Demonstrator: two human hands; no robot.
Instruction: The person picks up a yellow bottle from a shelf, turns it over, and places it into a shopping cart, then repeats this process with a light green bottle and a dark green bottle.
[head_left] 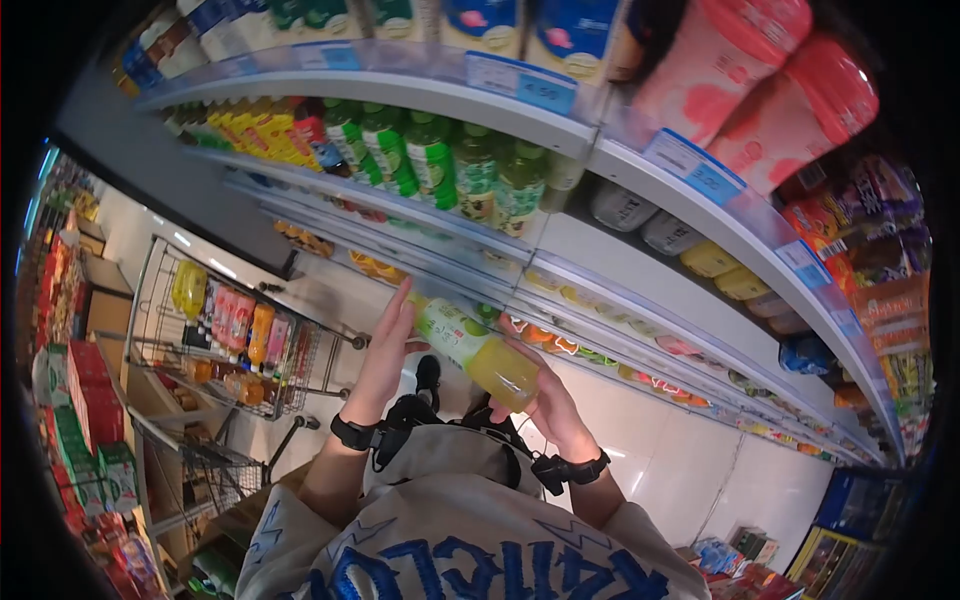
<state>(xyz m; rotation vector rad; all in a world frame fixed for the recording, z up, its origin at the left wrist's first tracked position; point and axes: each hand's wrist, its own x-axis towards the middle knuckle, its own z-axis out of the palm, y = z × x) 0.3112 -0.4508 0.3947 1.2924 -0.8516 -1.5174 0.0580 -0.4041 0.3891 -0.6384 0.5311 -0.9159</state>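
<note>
A bottle of yellow-green drink with a pale green label lies tilted between my two hands, in front of my body. My right hand is wrapped round its lower end, fingers on the far side and thumb underneath. At the other end, my left hand rests against the bottle with its fingers fairly straight. The cap end is partly hidden by the left fingers. Each wrist wears a black band.
Ahead runs a long drinks shelf with price tags, green-labelled bottles and pink containers. On the left stands a wire shopping cart holding several bottles. Stacked boxes line the far left; pale floor tiles lie to the right.
</note>
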